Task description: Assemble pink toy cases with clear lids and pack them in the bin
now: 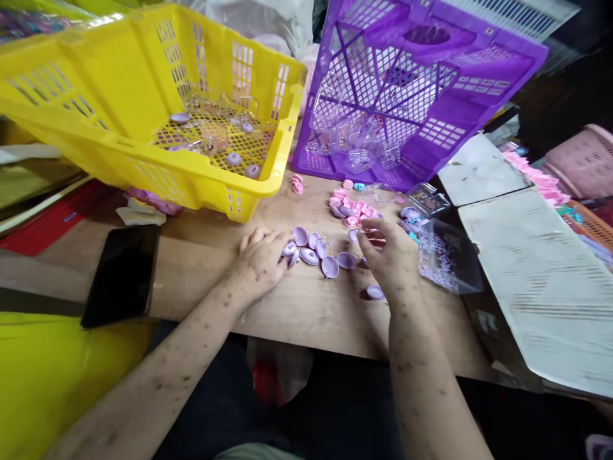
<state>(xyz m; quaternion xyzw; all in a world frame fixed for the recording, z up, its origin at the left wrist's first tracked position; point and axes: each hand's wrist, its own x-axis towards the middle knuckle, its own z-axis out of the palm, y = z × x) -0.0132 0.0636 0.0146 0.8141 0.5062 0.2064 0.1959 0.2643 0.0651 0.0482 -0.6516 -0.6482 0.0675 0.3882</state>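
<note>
On the wooden table [201, 255], my left hand [262, 255] rests knuckles up with its fingers curled round a lilac capsule half [288, 249]. Several more lilac halves [318, 250] lie in a loose cluster between my hands. My right hand [390, 255] hovers just right of them, fingers pinched together on a small piece I cannot make out. One lilac half [375, 292] lies apart by my right wrist. Small pink pieces [352, 207] are piled behind the cluster.
A yellow crate [143, 83] at the back left holds clear and lilac capsule halves. A purple crate [421, 83] leans tilted at the back right with clear halves inside. A black phone [122, 275] lies on the left. A clear tray [447, 255] of tiny lilac bits and white boards [541, 281] are on the right.
</note>
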